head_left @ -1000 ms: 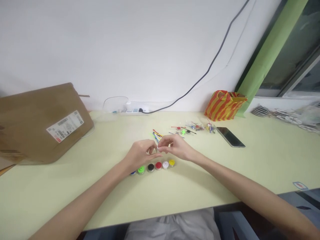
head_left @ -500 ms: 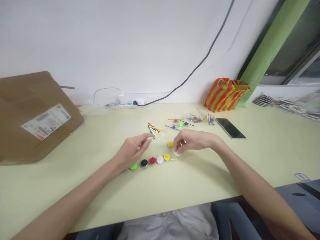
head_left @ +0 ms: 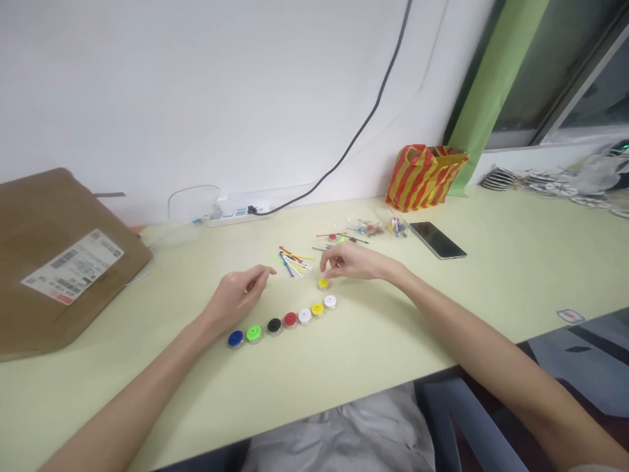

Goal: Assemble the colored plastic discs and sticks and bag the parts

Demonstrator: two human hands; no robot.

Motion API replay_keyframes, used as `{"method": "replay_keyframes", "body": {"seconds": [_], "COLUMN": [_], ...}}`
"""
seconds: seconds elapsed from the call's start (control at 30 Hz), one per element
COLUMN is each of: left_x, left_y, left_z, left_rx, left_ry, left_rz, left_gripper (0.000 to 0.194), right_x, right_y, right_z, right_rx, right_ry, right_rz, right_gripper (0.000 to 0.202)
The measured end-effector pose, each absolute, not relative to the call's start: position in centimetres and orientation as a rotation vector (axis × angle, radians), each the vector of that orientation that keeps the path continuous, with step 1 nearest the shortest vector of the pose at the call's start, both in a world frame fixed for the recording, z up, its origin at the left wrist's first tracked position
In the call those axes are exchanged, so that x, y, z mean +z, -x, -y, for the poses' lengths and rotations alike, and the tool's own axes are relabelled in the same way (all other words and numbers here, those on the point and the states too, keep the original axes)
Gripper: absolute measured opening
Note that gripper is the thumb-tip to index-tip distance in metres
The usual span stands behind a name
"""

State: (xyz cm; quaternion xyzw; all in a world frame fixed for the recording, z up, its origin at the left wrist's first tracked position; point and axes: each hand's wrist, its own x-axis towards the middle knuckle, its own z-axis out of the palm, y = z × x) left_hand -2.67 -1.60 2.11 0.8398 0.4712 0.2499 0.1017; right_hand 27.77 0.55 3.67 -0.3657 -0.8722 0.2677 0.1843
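A slanting row of round caps on clear bases lies on the table: a blue cap (head_left: pixel 236 338), a green one (head_left: pixel 253 334), a black one (head_left: pixel 274 326), a red one (head_left: pixel 290 319), then white, yellow and, at the right end, a white cap (head_left: pixel 330 301). My left hand (head_left: pixel 240 295) hovers behind the row, index finger stretched out, with nothing visible in it. Just over a separate yellow cap (head_left: pixel 323 284) is my right hand (head_left: pixel 348 261), its fingers apart; whether a fingertip touches the cap I cannot tell. Behind, between the hands, lies a pile of coloured plastic arrows (head_left: pixel 292 261).
More arrows and bagged small parts (head_left: pixel 366 227) lie behind my right hand. A phone (head_left: pixel 437 240) and a striped bag (head_left: pixel 422 178) are farther right. On the left stands a cardboard package (head_left: pixel 59 262); a power strip (head_left: pixel 238 216) lies by the wall.
My right hand has let go of the white cap, which now sits at the row's right end, and moved back to the separate yellow cap. The left hand uncovers the blue cap. The view has shifted.
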Motion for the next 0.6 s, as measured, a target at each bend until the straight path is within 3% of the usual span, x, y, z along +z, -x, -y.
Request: {"method": "replay_keyframes", "body": {"seconds": [0.3,0.47,0.6], "left_x": [2.0,1.8,1.7], "left_y": [3.3,3.3,3.3], "left_z": [1.5,1.3,1.3], "left_rx": [0.685,0.667,0.644], "left_ry": [-2.512,-2.516,-2.514], "left_rz": [-1.385,-1.38,-1.397], "left_gripper": [0.042,0.042,0.042], "right_x": [3.4,4.2,4.2], "right_y": [-28.9,-30.1,-29.6], "right_z": [-0.9,-1.0,-1.1], "right_rx": [0.93,1.161,0.978], "right_ry": [0.96,1.015,1.028], "right_rz": [2.591,2.681,2.591], "right_gripper": [0.009,0.017,0.019]}}
